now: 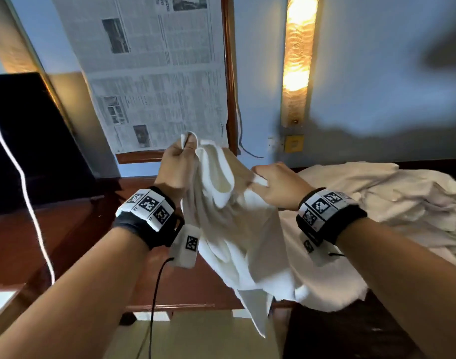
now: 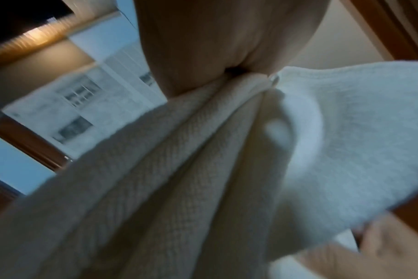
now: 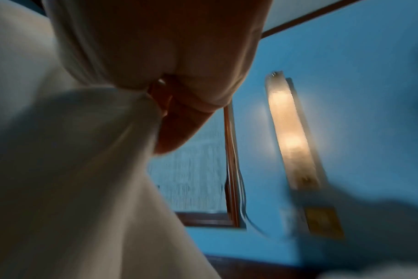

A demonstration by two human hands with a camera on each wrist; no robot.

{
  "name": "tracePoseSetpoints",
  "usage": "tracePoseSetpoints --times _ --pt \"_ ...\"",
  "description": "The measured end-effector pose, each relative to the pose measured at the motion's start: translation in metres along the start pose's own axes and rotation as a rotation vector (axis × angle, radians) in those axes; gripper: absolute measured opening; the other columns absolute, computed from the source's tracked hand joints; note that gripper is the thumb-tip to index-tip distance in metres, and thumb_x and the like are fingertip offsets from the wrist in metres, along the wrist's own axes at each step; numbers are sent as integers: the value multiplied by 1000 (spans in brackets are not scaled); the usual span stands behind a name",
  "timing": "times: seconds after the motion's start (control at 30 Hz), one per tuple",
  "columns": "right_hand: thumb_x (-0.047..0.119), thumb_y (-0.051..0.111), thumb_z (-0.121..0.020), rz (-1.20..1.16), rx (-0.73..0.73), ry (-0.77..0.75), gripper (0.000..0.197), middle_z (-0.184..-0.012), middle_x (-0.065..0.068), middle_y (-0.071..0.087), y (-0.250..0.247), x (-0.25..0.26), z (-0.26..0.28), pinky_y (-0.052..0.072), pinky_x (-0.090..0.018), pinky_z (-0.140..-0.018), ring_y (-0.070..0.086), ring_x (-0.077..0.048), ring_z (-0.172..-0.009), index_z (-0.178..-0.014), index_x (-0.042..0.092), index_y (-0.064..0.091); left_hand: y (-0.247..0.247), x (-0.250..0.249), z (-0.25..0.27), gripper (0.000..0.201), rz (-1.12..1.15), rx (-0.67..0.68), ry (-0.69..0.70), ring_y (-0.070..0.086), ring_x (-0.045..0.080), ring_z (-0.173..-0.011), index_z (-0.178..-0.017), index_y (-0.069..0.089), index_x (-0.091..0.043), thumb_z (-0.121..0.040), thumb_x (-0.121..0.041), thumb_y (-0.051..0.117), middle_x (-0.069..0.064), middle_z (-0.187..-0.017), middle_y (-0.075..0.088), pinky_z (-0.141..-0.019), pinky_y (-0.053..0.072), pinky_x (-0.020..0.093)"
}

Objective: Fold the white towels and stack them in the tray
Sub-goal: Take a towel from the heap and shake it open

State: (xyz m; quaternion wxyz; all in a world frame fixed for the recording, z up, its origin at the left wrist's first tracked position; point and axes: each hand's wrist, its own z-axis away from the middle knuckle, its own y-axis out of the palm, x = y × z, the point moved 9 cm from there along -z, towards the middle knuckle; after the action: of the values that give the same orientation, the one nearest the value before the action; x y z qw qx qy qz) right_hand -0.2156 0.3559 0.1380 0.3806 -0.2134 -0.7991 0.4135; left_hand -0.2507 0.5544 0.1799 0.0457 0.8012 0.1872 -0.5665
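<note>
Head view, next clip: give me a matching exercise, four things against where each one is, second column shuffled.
Things:
1. white terry towel
2. heap of white towels
3. long glowing wall lamp
4. sheet of newspaper

Places:
A. on the wall, left of the lamp
B. held up by left hand and right hand
C. on the wall, right of the newspaper
D. lying at right

Pairs: 1-B, 2-D, 3-C, 4-A

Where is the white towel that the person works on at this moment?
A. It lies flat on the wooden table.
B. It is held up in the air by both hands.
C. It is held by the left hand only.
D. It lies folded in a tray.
B: the left hand and the right hand each pinch the white towel, which hangs down between them, unfolded.
</note>
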Motion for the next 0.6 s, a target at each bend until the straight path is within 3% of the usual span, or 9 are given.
tracePoseSetpoints --times 0.07,0.13,0.2,0.27,0.33,0.43,0.53,0.6 --pt "39 51 -82 7 22 69 20 -68 6 60 24 -3 17 43 -36 -63 56 -20 -69 -68 26 55 -44 1 9 42 -44 -59 -5 33 3 -40 -68 37 -23 -107 -37 45 -10 -48 36 -44 28 21" --pt "37 51 -78 64 11 125 23 -56 12 47 47 -7 36 47 -39 -66 51 -23 -65 -56 32 45 -78 4 16 45 -48 -84 -1 33 5 -43 -66 33 -25 -108 -36 45 -14 -47 35 -50 29 27" --pt "21 61 -80 71 -15 195 40 -50 11 40 65 -13 56 51 -40 -66 54 -28 -63 -48 28 37 -102 13 27 46 -15 -80 -14 36 7 -47 -64 35 -23 -107 -33 46 -15 -47 38 -55 30 31" --pt "5 63 -81 96 47 273 48 -48 9 39 86 -14 76 42 -29 -56 51 -23 -59 -47 25 36 -111 22 41 44 -61 -30 -8 42 13 -55 -65 40 -24 -107 -36 46 -10 -54 42 -59 33 33" --pt "3 60 -81 136 119 333 46 -49 10 40 104 -14 89 34 -25 -54 53 -22 -62 -48 26 38 -117 29 58 42 -149 16 2 41 14 -56 -69 40 -24 -107 -39 44 -8 -55 42 -58 34 31" --pt "5 55 -78 97 85 399 29 -56 5 49 106 -4 93 35 -27 -63 60 -24 -71 -55 21 49 -127 42 77 42 -161 63 15 40 12 -53 -69 39 -23 -108 -36 42 -10 -54 42 -58 36 31" --pt "22 52 -70 -77 19 254 8 -71 0 63 96 48 74 43 -32 -67 62 -25 -76 -67 23 59 -134 54 90 44 -163 87 33 42 14 -56 -64 42 -25 -107 -37 43 -12 -55 44 -62 37 33" --pt "13 55 -76 -145 -5 105 20 -86 1 69 89 95 56 50 -33 -80 65 -21 -86 -81 27 67 -131 59 99 44 -130 102 45 42 15 -56 -62 45 -29 -105 -37 45 -8 -58 45 -61 37 34"
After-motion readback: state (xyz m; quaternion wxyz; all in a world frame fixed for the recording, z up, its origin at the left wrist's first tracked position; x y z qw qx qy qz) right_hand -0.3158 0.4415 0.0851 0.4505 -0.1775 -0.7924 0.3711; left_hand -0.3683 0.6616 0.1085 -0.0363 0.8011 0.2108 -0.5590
